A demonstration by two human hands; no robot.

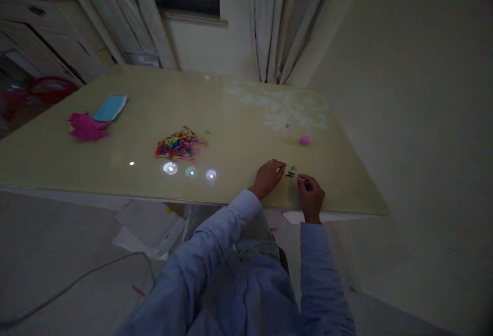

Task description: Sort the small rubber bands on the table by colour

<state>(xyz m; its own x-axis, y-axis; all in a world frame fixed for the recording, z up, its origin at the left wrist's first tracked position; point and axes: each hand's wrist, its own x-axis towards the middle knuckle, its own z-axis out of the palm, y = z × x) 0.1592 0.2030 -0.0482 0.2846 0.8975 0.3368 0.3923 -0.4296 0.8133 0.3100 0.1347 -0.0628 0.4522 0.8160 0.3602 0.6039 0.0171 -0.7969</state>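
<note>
My left hand (269, 176) and my right hand (310, 194) rest on the near right part of a glossy yellow-green table (239, 120). Both have their fingers curled and pinched toward a few small dark pieces (290, 172) lying between them. Whether either pinch holds one of these pieces is too small to make out. A heap of small colourful rubber bands (179, 145) lies to the left of my hands, well out of their reach.
A small pink ball-like object (304, 140) sits beyond my hands. A blue face mask (110, 107) and a crumpled magenta piece (87, 126) lie at the far left. Curtains and a window stand behind the table, a wall to the right.
</note>
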